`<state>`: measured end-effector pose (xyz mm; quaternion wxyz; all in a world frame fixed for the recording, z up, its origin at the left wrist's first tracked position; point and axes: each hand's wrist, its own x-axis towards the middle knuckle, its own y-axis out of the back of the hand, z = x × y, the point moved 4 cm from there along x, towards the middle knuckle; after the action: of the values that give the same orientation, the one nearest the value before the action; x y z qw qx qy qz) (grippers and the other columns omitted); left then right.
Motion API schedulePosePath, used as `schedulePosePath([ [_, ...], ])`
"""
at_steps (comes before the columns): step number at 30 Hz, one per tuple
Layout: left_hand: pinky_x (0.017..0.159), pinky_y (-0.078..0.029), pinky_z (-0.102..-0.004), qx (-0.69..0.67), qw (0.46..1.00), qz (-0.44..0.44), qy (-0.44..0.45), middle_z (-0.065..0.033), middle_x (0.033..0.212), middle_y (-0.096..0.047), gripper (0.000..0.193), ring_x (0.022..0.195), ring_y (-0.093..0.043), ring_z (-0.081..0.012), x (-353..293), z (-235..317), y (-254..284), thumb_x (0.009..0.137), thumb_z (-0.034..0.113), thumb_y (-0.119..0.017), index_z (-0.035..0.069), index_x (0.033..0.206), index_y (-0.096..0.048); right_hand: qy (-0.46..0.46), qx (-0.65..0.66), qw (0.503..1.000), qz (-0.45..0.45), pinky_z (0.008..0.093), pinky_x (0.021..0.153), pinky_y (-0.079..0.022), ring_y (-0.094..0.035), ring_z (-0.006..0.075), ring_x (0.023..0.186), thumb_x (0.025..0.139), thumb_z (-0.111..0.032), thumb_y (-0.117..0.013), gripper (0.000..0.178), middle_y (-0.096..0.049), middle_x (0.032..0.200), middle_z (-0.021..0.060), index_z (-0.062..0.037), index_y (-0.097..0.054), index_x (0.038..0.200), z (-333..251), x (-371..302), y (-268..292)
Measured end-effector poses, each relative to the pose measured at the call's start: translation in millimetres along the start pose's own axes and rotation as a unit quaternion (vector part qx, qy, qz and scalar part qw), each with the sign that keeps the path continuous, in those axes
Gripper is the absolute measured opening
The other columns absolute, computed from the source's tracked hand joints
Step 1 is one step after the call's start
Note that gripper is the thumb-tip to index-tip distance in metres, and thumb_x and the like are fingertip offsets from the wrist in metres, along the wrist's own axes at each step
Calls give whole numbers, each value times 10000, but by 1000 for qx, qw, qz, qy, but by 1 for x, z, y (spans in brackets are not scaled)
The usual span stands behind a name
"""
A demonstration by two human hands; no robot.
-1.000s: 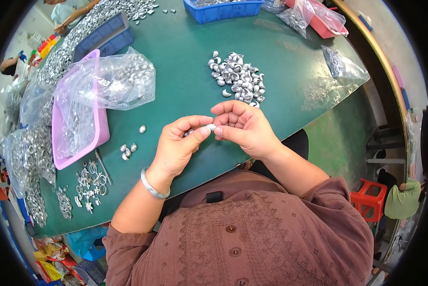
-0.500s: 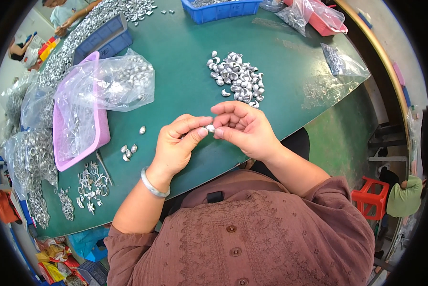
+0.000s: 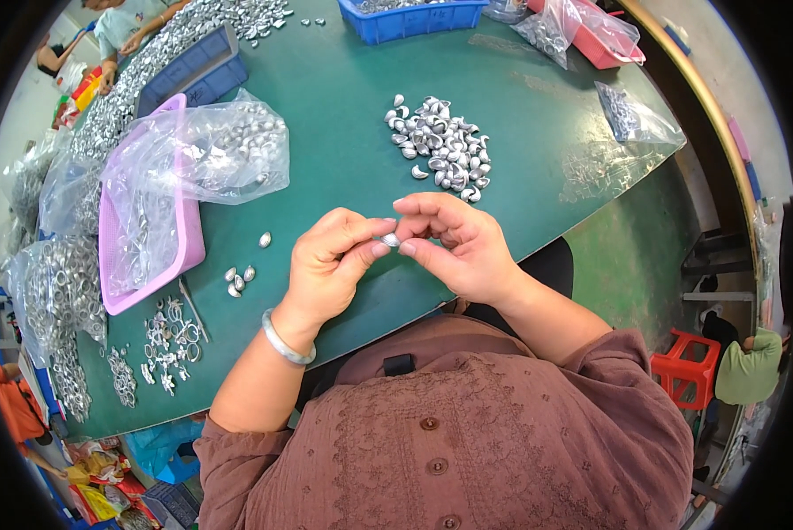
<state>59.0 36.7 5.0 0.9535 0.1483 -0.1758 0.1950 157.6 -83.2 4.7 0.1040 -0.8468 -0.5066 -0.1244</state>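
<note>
In front of my body, I hold a small silver teardrop-shaped metal piece [image 3: 390,239] just over the table's near side. My left hand [image 3: 330,265] pinches its left end between thumb and forefinger. My right hand [image 3: 462,252] meets the right end with the thumb, its other fingers curled around behind. Beyond my hands lies a heap of silver curved, hollow metal pieces [image 3: 445,146]. Left of my left hand rest several closed egg-shaped silver pieces [image 3: 237,281], with a single one [image 3: 265,239] a little farther off.
A pink basket [image 3: 193,238] with a clear bag [image 3: 237,150] of silver parts stands at left. Loose ring-like parts [image 3: 171,344] lie nearer me. Farther back are a blue-grey bin [image 3: 193,75], a blue tray [image 3: 409,22] and a red tray [image 3: 595,49]. Another person's hand [image 3: 131,42] works far left.
My hands stay almost in place, the held piece tilting slightly between my fingers. At far left, the other person's hands have shifted, and an orange-clad person shows more at the left edge.
</note>
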Motion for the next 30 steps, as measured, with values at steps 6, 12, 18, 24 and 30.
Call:
schedulePosePath([
  [6, 606, -393, -197, -126, 989, 6, 74, -16, 788, -548, 196, 700, -488, -82, 0, -6, 5, 763, -20, -602, 26, 951, -634, 2, -25, 1000, 19, 239, 693, -468, -570, 111, 782, 795, 33, -545, 280, -591, 842, 68, 14, -498, 1070, -8, 1, 4],
  [12, 520, -344, -183, -200, 977, 5, 80, -14, 809, -529, 176, 633, -440, -61, 0, -12, 5, 815, 69, -582, 36, 986, -608, -15, -39, 999, 26, 242, 694, -473, -584, 124, 800, 800, 19, -547, 251, -598, 865, 78, 17, -513, 1048, -7, 0, 8],
  [18, 502, -335, -177, -439, 875, 3, 205, -31, 840, -541, 201, 611, -439, -74, -5, -22, 3, 853, 133, -541, 68, 1043, -554, -32, -54, 997, 42, 237, 686, -472, -589, 116, 780, 802, 5, -550, 216, -607, 848, 70, 15, -529, 1017, -2, 2, 13],
  [24, 503, -329, -174, -448, 867, -1, 217, -35, 848, -542, 191, 615, -433, -75, -5, -23, 4, 865, 129, -519, 71, 1045, -548, -43, -82, 995, 48, 231, 668, -467, -589, 111, 759, 802, -2, -552, 193, -609, 835, 65, 17, -539, 994, 2, 5, 18],
  [30, 479, -320, -177, -505, 826, 13, 249, -40, 825, -534, 219, 591, -417, -82, -4, -23, 5, 878, 170, -501, 55, 1062, -530, -58, -93, 993, 43, 226, 661, -463, -581, 105, 756, 800, -9, -558, 179, -609, 835, 60, 16, -552, 977, 2, 6, 17],
])
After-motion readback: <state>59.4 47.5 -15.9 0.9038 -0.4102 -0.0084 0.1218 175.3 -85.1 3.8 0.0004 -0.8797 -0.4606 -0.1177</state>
